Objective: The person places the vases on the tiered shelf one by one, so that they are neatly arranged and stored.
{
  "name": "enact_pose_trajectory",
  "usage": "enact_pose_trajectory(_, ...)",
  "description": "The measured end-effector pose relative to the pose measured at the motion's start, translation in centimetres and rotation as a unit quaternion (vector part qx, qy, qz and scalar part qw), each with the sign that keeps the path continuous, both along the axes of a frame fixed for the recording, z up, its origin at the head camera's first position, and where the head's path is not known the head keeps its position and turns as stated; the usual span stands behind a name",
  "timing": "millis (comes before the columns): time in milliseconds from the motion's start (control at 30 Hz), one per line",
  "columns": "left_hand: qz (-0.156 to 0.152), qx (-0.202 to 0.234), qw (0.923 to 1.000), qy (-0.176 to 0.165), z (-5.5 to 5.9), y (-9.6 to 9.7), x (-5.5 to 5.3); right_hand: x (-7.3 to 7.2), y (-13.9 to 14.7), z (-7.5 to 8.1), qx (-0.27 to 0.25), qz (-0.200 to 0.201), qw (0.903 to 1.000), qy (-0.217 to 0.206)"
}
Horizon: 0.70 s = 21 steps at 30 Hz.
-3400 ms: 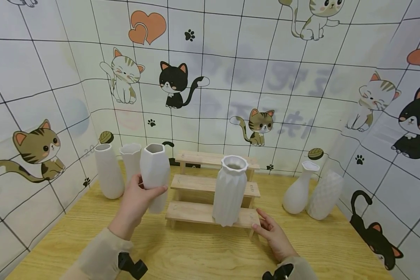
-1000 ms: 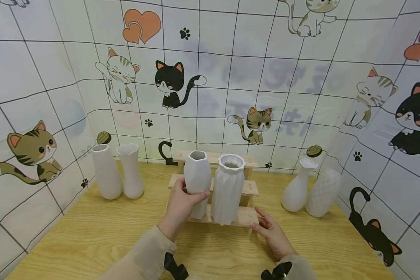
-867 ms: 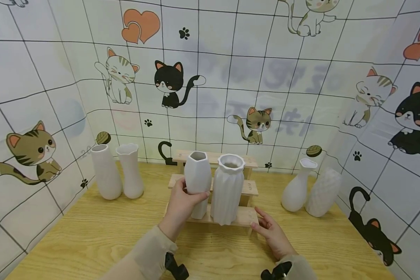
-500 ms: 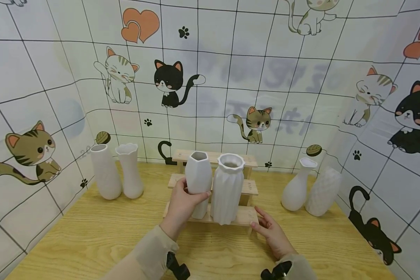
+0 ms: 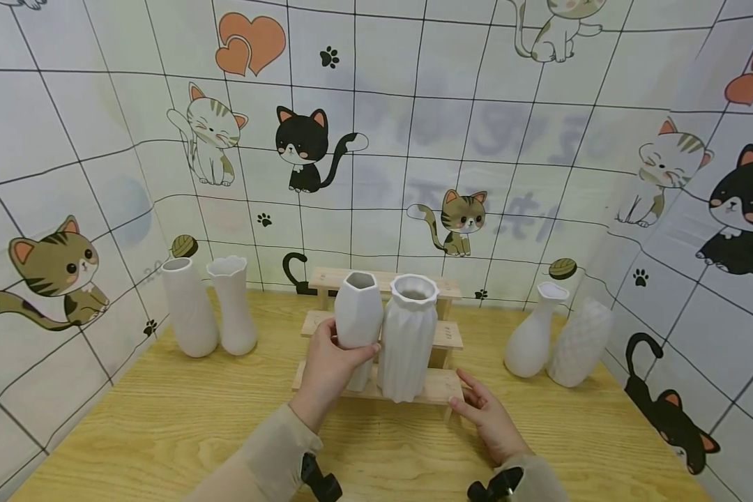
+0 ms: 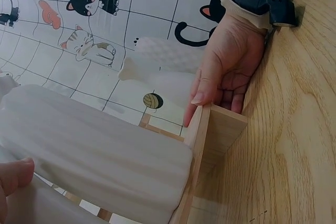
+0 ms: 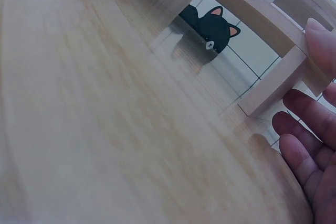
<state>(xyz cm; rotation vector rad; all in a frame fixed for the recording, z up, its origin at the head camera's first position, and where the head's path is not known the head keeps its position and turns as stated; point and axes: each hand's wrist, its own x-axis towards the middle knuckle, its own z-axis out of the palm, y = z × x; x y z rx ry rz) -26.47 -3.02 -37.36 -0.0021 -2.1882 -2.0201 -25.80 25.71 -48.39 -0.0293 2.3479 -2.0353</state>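
My left hand (image 5: 331, 362) grips a white faceted vase (image 5: 358, 314) by its middle, thumb across the front. That vase stands upright over the lowest step of a three-tier wooden stand (image 5: 442, 388). Right beside it, a white pleated vase (image 5: 408, 341) with a scalloped rim stands on the same step. My right hand (image 5: 491, 422) holds the right end of that step, thumb at the front and index finger along the end. In the right wrist view the thumb (image 7: 321, 45) lies on the board, with the other fingers loosely bent near the stand's leg (image 7: 275, 85).
On the table (image 5: 163, 432), a smooth tall vase (image 5: 190, 314) and a ruffled-rim vase (image 5: 235, 314) stand at the left. A narrow-necked vase (image 5: 532, 341) and a diamond-textured vase (image 5: 580, 345) stand at the right. Cat-print sheeting (image 5: 389, 125) encloses the back and sides.
My left hand has carried the faceted vase rightward from beside the stand onto the lowest step's area, then slightly closer to the pleated vase. The right hand has kept its place.
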Motion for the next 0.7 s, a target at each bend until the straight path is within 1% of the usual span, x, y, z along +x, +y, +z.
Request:
enact_pose_trajectory(333, 0.009, -0.023, 0.9997, 0.008, -0.29, 0.00, -0.02, 0.06, -0.07, 0.10, 0.002, 0.000, 1.0000, -0.001)
enact_pose_trajectory(700, 0.008, -0.035, 0.9991, 0.021, -0.07, -0.11, 0.11, 0.11, -0.07, 0.14, 0.003, -0.002, 1.0000, -0.004)
